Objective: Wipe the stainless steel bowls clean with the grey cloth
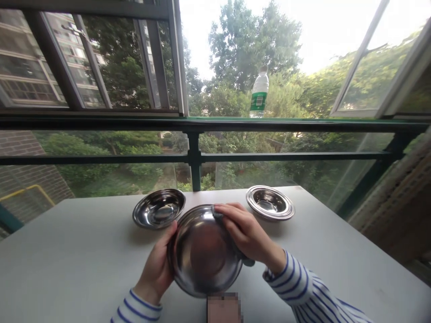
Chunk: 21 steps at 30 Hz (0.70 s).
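I hold a round steel bowl (pixel 202 253) tilted up toward me over the white table (pixel 67 251). My left hand (pixel 158 267) grips its left rim from behind, fingers closed around the edge. My right hand (pixel 247 233) presses a small grey cloth (pixel 218 214) against the bowl's upper right rim, fingers curled over it. A bit of the cloth also shows below that hand. Both sleeves are white with blue stripes.
Two more steel bowls stand on the table: one (pixel 158 208) behind left, one (pixel 270 202) behind right. A water bottle (pixel 259 94) stands on the window rail (pixel 215 123). The table's right edge drops off near a brown wall.
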Each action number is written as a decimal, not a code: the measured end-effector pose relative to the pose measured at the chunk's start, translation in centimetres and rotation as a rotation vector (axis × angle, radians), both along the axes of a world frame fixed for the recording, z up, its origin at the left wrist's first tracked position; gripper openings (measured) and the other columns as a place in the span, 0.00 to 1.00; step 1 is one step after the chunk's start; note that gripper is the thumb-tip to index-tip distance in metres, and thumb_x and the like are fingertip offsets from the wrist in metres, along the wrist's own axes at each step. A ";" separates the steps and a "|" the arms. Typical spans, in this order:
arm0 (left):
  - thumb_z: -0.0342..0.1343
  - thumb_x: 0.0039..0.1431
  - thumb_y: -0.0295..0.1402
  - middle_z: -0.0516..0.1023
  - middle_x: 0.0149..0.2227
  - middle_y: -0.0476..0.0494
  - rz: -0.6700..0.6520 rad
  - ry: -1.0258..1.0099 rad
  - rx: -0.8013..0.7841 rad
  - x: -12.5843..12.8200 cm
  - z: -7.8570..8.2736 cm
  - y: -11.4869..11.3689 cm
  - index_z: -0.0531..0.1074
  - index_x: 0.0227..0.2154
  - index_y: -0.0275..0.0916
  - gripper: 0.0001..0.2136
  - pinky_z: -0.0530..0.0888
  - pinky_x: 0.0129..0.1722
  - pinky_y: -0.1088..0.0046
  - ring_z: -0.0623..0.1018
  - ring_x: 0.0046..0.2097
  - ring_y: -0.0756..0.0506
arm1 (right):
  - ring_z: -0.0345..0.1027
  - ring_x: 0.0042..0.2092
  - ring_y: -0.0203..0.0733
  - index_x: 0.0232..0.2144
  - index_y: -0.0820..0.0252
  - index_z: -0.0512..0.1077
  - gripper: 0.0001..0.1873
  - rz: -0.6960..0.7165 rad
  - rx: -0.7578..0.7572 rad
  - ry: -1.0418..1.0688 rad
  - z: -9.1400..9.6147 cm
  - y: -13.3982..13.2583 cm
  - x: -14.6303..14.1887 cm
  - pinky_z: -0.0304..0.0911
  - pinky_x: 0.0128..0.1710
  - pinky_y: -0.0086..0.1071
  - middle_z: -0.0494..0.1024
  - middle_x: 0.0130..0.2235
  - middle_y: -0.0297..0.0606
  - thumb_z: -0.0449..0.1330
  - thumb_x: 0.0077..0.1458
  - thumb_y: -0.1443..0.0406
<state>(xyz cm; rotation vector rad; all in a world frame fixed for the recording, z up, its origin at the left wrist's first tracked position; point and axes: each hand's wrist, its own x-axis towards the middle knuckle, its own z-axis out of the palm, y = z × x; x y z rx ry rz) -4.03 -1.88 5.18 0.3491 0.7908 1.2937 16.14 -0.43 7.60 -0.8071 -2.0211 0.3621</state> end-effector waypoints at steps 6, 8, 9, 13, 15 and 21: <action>0.48 0.60 0.29 0.81 0.30 0.38 0.102 -0.032 -0.008 -0.3 -0.5 -0.3 0.75 0.38 0.30 0.12 0.76 0.43 0.62 0.80 0.38 0.41 | 0.60 0.54 0.42 0.52 0.56 0.65 0.18 -0.006 -0.065 0.013 -0.9 0.0 0.0 0.59 0.54 0.41 0.70 0.52 0.40 0.47 0.61 0.68; 0.48 0.60 0.29 0.81 0.29 0.39 0.168 -0.043 -0.021 -0.5 -0.5 -0.2 0.75 0.38 0.30 0.12 0.75 0.43 0.62 0.80 0.38 0.40 | 0.57 0.57 0.42 0.55 0.54 0.62 0.20 -0.008 -0.055 -0.007 -1.3 -0.2 0.1 0.56 0.57 0.42 0.66 0.55 0.39 0.46 0.61 0.68; 0.48 0.60 0.29 0.81 0.29 0.39 0.194 -0.049 -0.027 -0.6 -0.4 -0.2 0.75 0.38 0.30 0.12 0.75 0.44 0.62 0.80 0.38 0.40 | 0.55 0.58 0.43 0.56 0.54 0.59 0.21 -0.006 -0.048 -0.023 -1.5 -0.3 0.2 0.55 0.58 0.42 0.65 0.57 0.39 0.46 0.61 0.68; 0.49 0.59 0.29 0.81 0.30 0.38 0.259 -0.078 -0.051 -0.6 -0.4 -0.1 0.75 0.40 0.30 0.12 0.74 0.45 0.61 0.80 0.39 0.40 | 0.51 0.60 0.45 0.60 0.55 0.52 0.26 -0.019 0.004 -0.074 -3.0 -1.1 0.3 0.54 0.58 0.44 0.60 0.59 0.43 0.46 0.60 0.69; 0.49 0.59 0.30 0.81 0.30 0.39 0.277 -0.092 -0.062 -0.5 -0.5 -0.1 0.74 0.41 0.31 0.12 0.74 0.45 0.61 0.80 0.40 0.40 | 0.51 0.60 0.45 0.59 0.58 0.52 0.26 -0.045 0.070 -0.105 -3.9 -1.8 0.3 0.56 0.57 0.45 0.60 0.59 0.46 0.47 0.59 0.71; 0.48 0.60 0.31 0.81 0.32 0.38 0.252 -0.132 -0.053 -0.1 -0.5 -0.2 0.75 0.37 0.30 0.13 0.73 0.46 0.60 0.79 0.40 0.40 | 0.55 0.58 0.47 0.52 0.64 0.62 0.20 -0.046 0.438 -0.396 -5.6 -3.9 -1.1 0.60 0.52 0.45 0.68 0.55 0.45 0.49 0.56 0.74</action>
